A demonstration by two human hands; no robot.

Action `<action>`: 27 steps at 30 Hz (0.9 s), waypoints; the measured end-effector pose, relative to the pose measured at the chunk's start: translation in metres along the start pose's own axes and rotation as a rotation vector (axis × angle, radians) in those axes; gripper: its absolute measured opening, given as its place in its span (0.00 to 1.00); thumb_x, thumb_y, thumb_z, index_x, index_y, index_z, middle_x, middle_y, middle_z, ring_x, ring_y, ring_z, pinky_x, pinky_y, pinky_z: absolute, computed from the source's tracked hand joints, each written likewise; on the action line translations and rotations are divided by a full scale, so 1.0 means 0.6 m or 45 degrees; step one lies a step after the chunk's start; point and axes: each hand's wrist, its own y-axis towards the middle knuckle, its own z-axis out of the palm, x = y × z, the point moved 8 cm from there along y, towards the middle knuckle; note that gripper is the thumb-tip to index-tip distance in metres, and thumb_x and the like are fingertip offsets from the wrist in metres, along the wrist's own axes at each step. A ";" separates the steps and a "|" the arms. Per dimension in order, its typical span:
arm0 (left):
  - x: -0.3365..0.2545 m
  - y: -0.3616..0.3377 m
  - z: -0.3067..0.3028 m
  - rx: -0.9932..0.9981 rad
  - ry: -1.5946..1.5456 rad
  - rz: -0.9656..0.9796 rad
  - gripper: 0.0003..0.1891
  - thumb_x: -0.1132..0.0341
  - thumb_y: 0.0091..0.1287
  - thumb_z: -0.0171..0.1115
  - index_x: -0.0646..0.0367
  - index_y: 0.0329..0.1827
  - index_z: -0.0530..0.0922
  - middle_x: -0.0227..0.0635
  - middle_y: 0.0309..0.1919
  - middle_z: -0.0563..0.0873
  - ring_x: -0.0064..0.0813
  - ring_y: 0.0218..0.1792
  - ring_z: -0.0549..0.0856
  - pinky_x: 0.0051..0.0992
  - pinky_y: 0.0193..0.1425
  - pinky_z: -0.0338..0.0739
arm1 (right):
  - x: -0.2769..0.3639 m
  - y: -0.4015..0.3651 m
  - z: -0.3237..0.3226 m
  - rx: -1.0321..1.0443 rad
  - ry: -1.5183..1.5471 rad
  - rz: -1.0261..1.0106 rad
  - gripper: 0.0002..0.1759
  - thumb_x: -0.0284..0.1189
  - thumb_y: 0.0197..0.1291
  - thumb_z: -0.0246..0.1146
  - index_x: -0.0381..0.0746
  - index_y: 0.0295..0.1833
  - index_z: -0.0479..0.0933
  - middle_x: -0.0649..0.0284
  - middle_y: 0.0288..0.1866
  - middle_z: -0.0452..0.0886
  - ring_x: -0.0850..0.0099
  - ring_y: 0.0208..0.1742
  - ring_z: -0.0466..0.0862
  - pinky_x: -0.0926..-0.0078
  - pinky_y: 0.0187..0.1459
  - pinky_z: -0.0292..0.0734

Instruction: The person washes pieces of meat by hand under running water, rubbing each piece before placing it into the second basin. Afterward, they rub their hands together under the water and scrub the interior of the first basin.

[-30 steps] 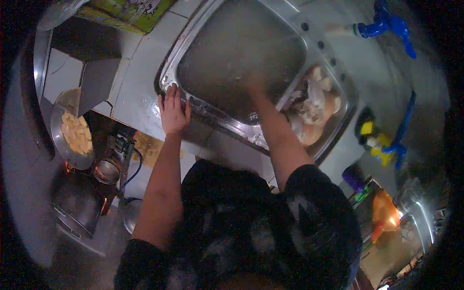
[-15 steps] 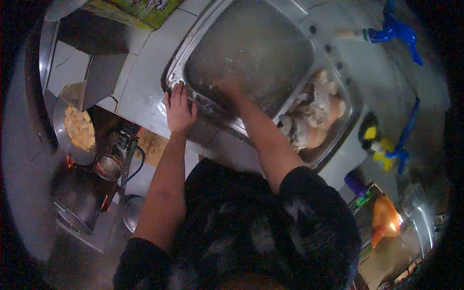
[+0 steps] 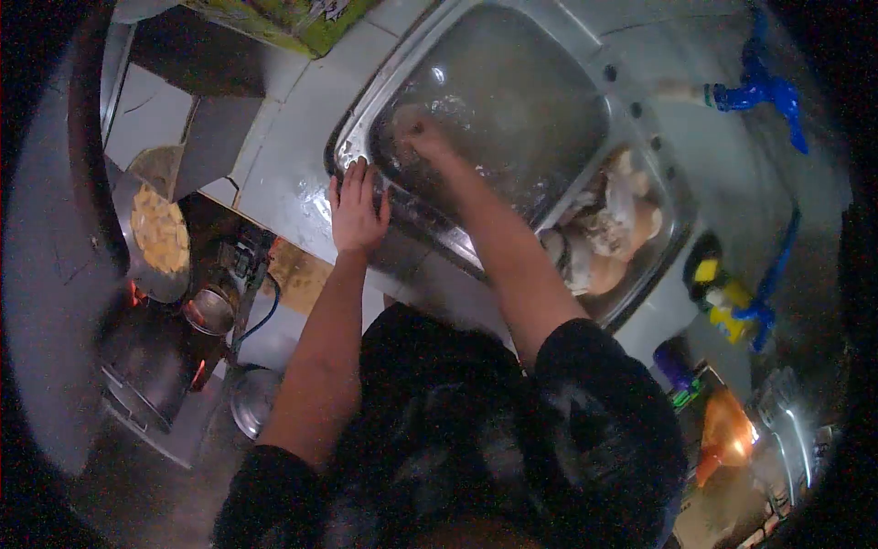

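Observation:
My left hand (image 3: 359, 218) lies flat with its fingers slightly apart on the wet front-left rim of the metal sink (image 3: 355, 137). Inside the large basin, my right hand (image 3: 422, 139) is at the left side of the cloudy water (image 3: 521, 101). Its fingers look curled around a pale, roundish patch, and I cannot tell what that is. In the smaller basin on the right sits a pile of white and tan items (image 3: 608, 229).
A blue tap (image 3: 764, 96) reaches in from the right. Yellow-and-black bottles (image 3: 722, 297) stand beside the sink. At left, a pan of yellow pieces (image 3: 160, 233) sits over a flame, near a small pot (image 3: 210, 311) and a big dark pot (image 3: 146, 366).
My right hand has moved left and away from me through the water, toward the basin's left wall. My left hand stays on the rim; the whole view has shifted slightly.

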 end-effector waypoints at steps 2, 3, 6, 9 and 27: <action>-0.003 0.002 -0.004 0.024 0.003 -0.015 0.24 0.59 0.58 0.51 0.59 0.57 0.64 0.38 0.61 0.63 0.33 0.63 0.61 0.42 0.67 0.45 | 0.010 -0.011 -0.020 -0.008 0.091 -0.008 0.30 0.37 0.41 0.69 0.36 0.51 0.71 0.57 0.46 0.76 0.68 0.46 0.76 0.71 0.48 0.69; -0.004 0.003 -0.004 0.055 0.008 -0.031 0.24 0.59 0.58 0.51 0.59 0.57 0.64 0.37 0.61 0.63 0.33 0.63 0.60 0.42 0.68 0.45 | 0.011 -0.019 -0.031 -0.012 0.186 -0.010 0.30 0.37 0.41 0.70 0.36 0.51 0.71 0.59 0.45 0.77 0.70 0.44 0.76 0.74 0.46 0.71; -0.007 0.003 -0.008 0.071 -0.013 -0.020 0.24 0.59 0.58 0.51 0.59 0.57 0.64 0.37 0.61 0.63 0.32 0.64 0.59 0.42 0.68 0.44 | 0.038 -0.085 -0.073 0.054 0.580 0.039 0.32 0.40 0.35 0.72 0.39 0.48 0.73 0.63 0.46 0.78 0.66 0.48 0.77 0.68 0.49 0.72; 0.001 -0.003 0.006 0.052 0.014 0.005 0.24 0.60 0.58 0.51 0.60 0.57 0.64 0.36 0.62 0.63 0.33 0.64 0.59 0.43 0.68 0.44 | 0.018 -0.115 -0.103 0.116 0.406 0.053 0.32 0.43 0.35 0.72 0.39 0.48 0.74 0.63 0.46 0.78 0.66 0.48 0.77 0.68 0.51 0.71; -0.011 -0.004 -0.001 -0.084 0.047 0.070 0.22 0.60 0.59 0.50 0.58 0.56 0.65 0.35 0.60 0.65 0.31 0.63 0.62 0.42 0.67 0.48 | -0.164 -0.322 -0.520 -0.989 -1.166 0.129 0.24 0.34 0.39 0.69 0.36 0.44 0.75 0.56 0.39 0.79 0.66 0.40 0.78 0.71 0.43 0.72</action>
